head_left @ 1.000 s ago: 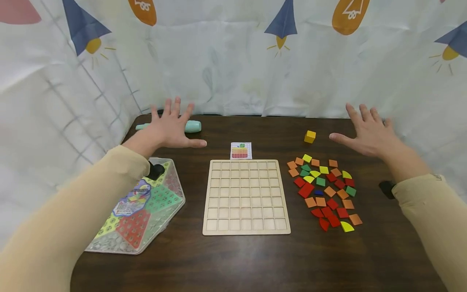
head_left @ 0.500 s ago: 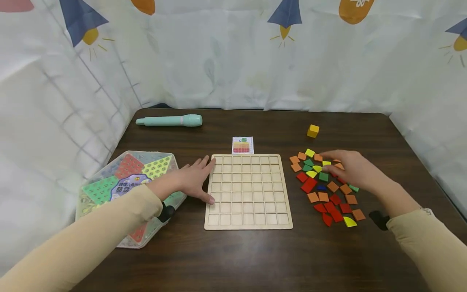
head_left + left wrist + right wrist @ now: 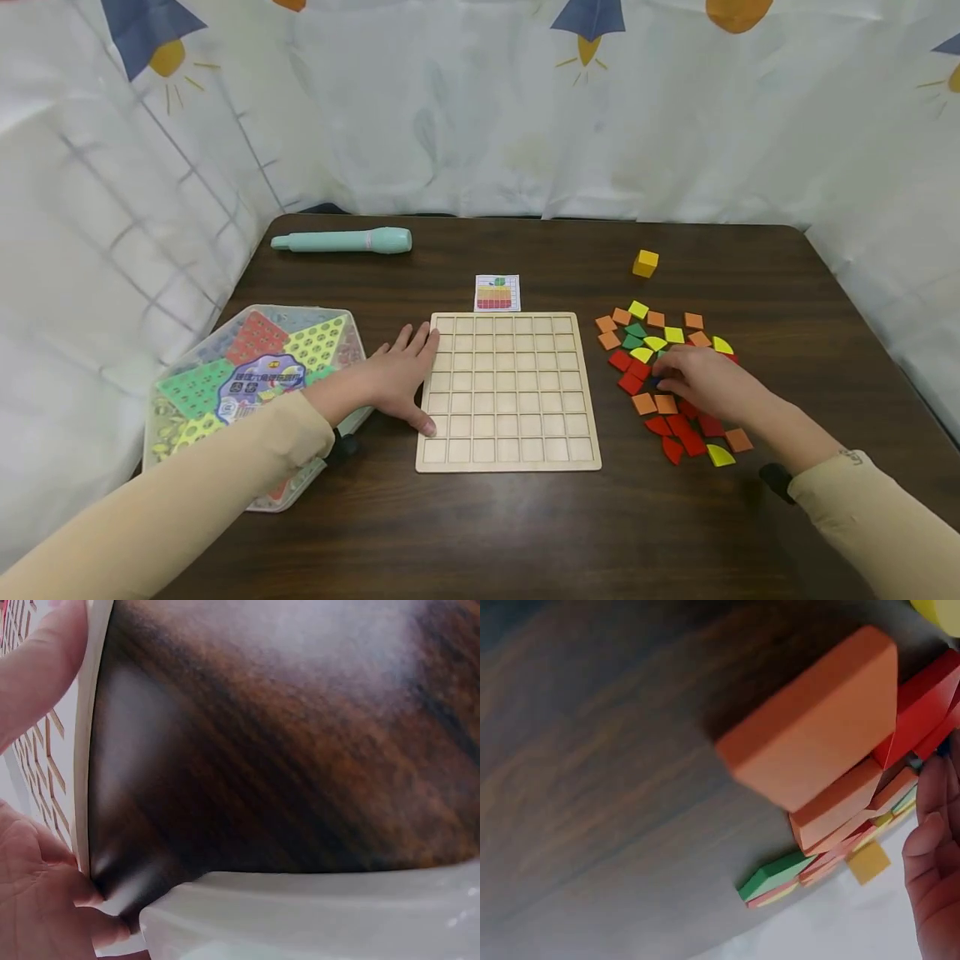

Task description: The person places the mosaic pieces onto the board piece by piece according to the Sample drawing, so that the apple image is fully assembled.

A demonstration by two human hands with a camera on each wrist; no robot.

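Observation:
My left hand [image 3: 400,379] rests with spread fingers on the left edge of the pale wooden grid board [image 3: 509,472], its thumb lying across the rim. The board's square cells hold nothing. Over at the right, my right hand [image 3: 708,380] reaches down into a scatter of coloured tiles, thumb and forefinger pinching a small blue tile [image 3: 655,382]. In the right wrist view a bit of the blue tile [image 3: 944,747] shows by the fingertips. Red tiles [image 3: 630,382], orange tiles [image 3: 643,404], green tiles [image 3: 634,330] and yellow tiles [image 3: 721,455] lie around; the hand hides some.
A small picture card [image 3: 497,293] lies behind the board. A yellow cube [image 3: 645,263] stands behind the tiles. At the back left is a mint-green microphone-shaped object [image 3: 341,241]. A clear-lidded game box [image 3: 258,337] sits under the left forearm. A printed curtain [image 3: 480,125] surrounds the table.
Both hands have come down from raised, spread positions. The left settled on the board's edge; the right went to the tiles, then shifted nearer to me, onto the blue tile.

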